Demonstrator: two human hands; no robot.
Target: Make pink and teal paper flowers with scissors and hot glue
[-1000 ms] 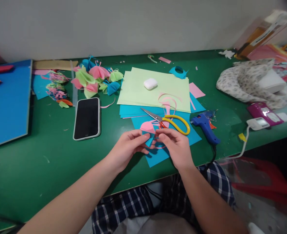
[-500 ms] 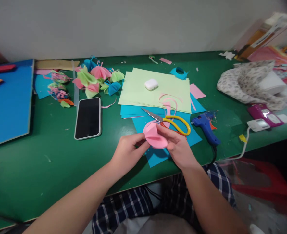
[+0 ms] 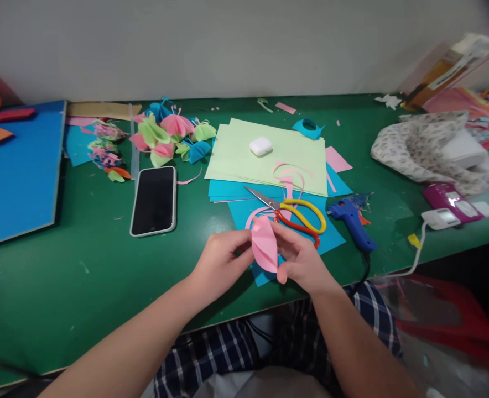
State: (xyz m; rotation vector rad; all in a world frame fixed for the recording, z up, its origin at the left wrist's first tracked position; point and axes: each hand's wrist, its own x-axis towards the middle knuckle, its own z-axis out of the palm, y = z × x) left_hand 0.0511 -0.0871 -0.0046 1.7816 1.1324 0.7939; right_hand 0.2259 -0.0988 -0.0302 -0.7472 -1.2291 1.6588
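Note:
Both my hands hold a folded pink paper piece (image 3: 264, 243) just above the green table (image 3: 82, 249) near its front edge. My left hand (image 3: 222, 262) pinches its left side with closed fingers. My right hand (image 3: 300, 260) grips its right side, thumb on top. Directly behind it lie yellow-handled scissors (image 3: 294, 210) on a blue paper sheet (image 3: 331, 235), with pink paper strips (image 3: 290, 174) beside them.
A stack of light green paper (image 3: 269, 160) carries a white earbud case (image 3: 261, 146). A black phone (image 3: 154, 200) lies to the left, folded paper flowers (image 3: 170, 135) behind it. A blue glue gun (image 3: 352, 218) lies right of the scissors. A large blue board (image 3: 16, 171) is far left, patterned cloth (image 3: 419, 146) far right.
The pink paper has been lifted from the blue sheet, opened out rounded, then turned and pressed into a narrower upright fold between both hands.

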